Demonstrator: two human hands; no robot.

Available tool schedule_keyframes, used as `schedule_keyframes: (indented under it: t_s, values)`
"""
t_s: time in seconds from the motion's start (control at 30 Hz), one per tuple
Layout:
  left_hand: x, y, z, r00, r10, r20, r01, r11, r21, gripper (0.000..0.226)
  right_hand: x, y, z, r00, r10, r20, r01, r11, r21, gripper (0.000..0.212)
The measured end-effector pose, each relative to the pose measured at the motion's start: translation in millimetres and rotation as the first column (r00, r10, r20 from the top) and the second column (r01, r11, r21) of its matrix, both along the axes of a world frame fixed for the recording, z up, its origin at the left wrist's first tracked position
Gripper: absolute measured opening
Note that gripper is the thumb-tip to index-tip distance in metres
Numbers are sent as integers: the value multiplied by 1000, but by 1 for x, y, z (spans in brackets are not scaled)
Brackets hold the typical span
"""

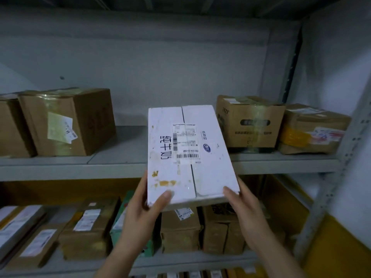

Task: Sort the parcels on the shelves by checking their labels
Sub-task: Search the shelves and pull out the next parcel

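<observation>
Front of the shelf (pixel 120 157), at centre, white box (pixel 210 157) is held w/ label (pixel 185 141) facing up. L hand (pixel 144 209) grips its 7 o'clock corner, thumb on top; R hand (pixel 245 207) grips the 5 o'clock corner likewise. Brown box (pixel 68 121) sits on shelf at 9 o'clock, taped box (pixel 251 121) at 3 o'clock.

both hands (pixel 143 209) gripping white parcel (pixel 188 153), shelves (pixel 112 167)
</observation>
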State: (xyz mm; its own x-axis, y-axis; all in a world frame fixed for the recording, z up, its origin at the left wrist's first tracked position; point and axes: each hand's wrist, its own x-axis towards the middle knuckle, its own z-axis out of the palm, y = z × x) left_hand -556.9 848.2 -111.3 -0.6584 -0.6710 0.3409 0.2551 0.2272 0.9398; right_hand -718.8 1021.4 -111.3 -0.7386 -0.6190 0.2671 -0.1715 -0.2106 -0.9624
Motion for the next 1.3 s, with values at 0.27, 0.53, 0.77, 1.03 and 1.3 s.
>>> schedule_keyframes:
  t_s: [0.27,0.53,0.77,1.03,1.3]
  values:
    - [80,86,-75,995,72,73,-74,997,35,83,64,98,-68,991,97,94,-98,995,6,65]
    - [92,121,-97,990,108,91,-107,994,-11,81,74,133,-89,980,123,156,-128,991,25,64]
    - [79,123,-95,995,72,68,-70,997,-33,82,66,138,-87,987,115,113,-119,992,34,65]
    - [40,58,-32,994,95,56,-82,975,-208,79,16,80,-35,979,97,-181,-88,995,52,65]
    - [-45,-34,36,993,17,121,-7,997,-83,66,-60,-7,24,933,2,-359,52,989,140,54]
